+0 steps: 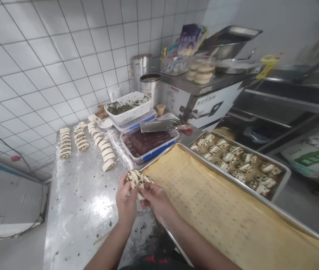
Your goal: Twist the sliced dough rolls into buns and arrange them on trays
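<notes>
Both my left hand (125, 205) and my right hand (157, 200) grip a twisted piece of rolled dough (136, 179) streaked with green herb filling. They hold it above the steel worktable (80, 217), next to the rim of a metal baking tray (218, 213) lined with a tan perforated sheet. Beyond it, a second metal tray (236, 165) holds several twisted dough pieces in rows. On the floured table lie several rows of sliced spiral rolls (103, 148), to the far side of my hands.
A plastic box of chopped green filling (127, 107) and a box of dark red paste (146, 144) stand at the table's back, with a cleaver (158, 125) lying across the latter. Round buns (200, 71) sit on a steel machine (201, 103). A steel sink (286, 93) lies right; tiled wall rises left.
</notes>
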### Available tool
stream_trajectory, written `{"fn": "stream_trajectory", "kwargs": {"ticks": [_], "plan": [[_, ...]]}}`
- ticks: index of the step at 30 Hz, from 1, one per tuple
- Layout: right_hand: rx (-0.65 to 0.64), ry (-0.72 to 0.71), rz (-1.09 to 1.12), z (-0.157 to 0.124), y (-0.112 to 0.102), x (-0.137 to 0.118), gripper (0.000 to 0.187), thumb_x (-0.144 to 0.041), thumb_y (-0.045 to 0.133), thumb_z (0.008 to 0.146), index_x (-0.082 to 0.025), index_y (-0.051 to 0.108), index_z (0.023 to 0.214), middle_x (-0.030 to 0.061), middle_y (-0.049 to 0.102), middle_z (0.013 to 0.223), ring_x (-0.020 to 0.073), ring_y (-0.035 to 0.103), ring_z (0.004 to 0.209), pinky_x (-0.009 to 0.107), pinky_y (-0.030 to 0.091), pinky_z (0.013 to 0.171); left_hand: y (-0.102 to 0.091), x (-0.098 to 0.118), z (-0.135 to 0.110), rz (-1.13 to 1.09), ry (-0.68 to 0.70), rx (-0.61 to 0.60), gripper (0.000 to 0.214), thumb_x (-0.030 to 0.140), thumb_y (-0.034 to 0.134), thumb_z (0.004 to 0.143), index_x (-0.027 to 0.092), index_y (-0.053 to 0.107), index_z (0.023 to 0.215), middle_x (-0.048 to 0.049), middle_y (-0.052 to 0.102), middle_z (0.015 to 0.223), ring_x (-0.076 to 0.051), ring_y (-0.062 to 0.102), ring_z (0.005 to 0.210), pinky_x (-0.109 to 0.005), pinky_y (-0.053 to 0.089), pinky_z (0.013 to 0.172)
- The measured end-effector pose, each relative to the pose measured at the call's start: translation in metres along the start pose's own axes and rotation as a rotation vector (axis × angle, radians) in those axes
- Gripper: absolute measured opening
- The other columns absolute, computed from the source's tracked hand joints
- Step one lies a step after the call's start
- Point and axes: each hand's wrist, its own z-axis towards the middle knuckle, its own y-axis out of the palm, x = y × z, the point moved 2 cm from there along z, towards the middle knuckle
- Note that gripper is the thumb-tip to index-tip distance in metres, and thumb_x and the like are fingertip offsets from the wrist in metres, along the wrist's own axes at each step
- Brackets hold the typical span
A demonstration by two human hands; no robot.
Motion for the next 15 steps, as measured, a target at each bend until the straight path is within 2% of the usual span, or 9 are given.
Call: {"fn": "stream_trajectory", "kwargs": {"ticks": [2, 3, 5, 8, 10, 13, 15], "plan": [[-0.039, 0.058, 0.123, -0.005, -0.005, -0.005, 0.033, -0.035, 0.074, 0.061, -0.014, 0.055, 0.078, -0.0013, 0.059, 0.065, 0.0096, 0.057, 0.053, 0.021, 0.045, 0.052, -0.002, 0.003, 0.002, 0.156, 0.253, -0.034, 0.014, 0.017, 0.044, 0.083, 0.016, 0.058, 0.082, -0.0096, 0.045, 0.123, -0.021, 0.045, 0.113, -0.036, 0.039, 0.093], [-0.058, 0.08, 0.179, -0.006, -0.01, -0.007, 0.034, -0.036, 0.074, 0.062, -0.014, 0.056, 0.081, 0.0002, 0.061, 0.068, 0.011, 0.059, 0.058, 0.022, 0.046, 0.056, -0.002, 0.004, 0.002, 0.228, 0.357, -0.091, 0.015, 0.014, 0.043, 0.082, 0.016, 0.058, 0.081, -0.01, 0.041, 0.127, -0.022, 0.042, 0.115, -0.038, 0.039, 0.094], [-0.067, 0.111, 0.251, -0.006, -0.022, -0.005, 0.032, -0.039, 0.071, 0.066, -0.015, 0.058, 0.083, 0.0014, 0.061, 0.07, 0.012, 0.06, 0.062, 0.024, 0.047, 0.059, -0.002, 0.005, 0.001, 0.354, 0.463, -0.263, 0.017, 0.01, 0.042, 0.081, 0.016, 0.057, 0.081, -0.0103, 0.034, 0.134, -0.023, 0.039, 0.118, -0.04, 0.04, 0.093], [-0.011, 0.138, 0.247, -0.006, -0.043, 0.007, 0.027, -0.038, 0.068, 0.07, -0.015, 0.059, 0.084, 0.0008, 0.061, 0.068, 0.01, 0.055, 0.056, 0.022, 0.046, 0.053, 0.003, 0.003, -0.008, 0.476, 0.484, -0.518, 0.018, 0.01, 0.044, 0.079, 0.018, 0.058, 0.086, -0.0102, 0.032, 0.135, -0.024, 0.04, 0.117, -0.041, 0.044, 0.088], [0.025, 0.145, 0.216, -0.006, -0.056, 0.017, 0.025, -0.034, 0.069, 0.069, -0.015, 0.06, 0.082, 0.0006, 0.061, 0.07, 0.0095, 0.054, 0.056, 0.021, 0.045, 0.051, 0.006, -0.003, -0.016, 0.48, 0.466, -0.609, 0.021, 0.009, 0.043, 0.078, 0.02, 0.058, 0.087, -0.0101, 0.035, 0.133, -0.025, 0.041, 0.117, -0.042, 0.045, 0.088], [0.062, 0.139, 0.17, -0.009, -0.072, 0.028, 0.024, -0.033, 0.071, 0.067, -0.015, 0.061, 0.08, 0.0009, 0.062, 0.073, 0.0106, 0.055, 0.061, 0.02, 0.045, 0.053, 0.014, -0.019, -0.028, 0.372, 0.401, -0.62, 0.023, 0.008, 0.041, 0.081, 0.021, 0.058, 0.09, -0.0092, 0.042, 0.129, -0.022, 0.045, 0.116, -0.038, 0.046, 0.09], [0.076, 0.123, 0.132, -0.009, -0.082, 0.03, 0.024, -0.033, 0.072, 0.065, -0.016, 0.062, 0.079, 0.0014, 0.063, 0.075, 0.0114, 0.055, 0.063, 0.021, 0.046, 0.054, 0.021, -0.033, -0.031, 0.252, 0.293, -0.54, 0.019, 0.01, 0.043, 0.082, 0.021, 0.056, 0.09, -0.0078, 0.049, 0.122, -0.018, 0.051, 0.11, -0.033, 0.048, 0.087]]}}
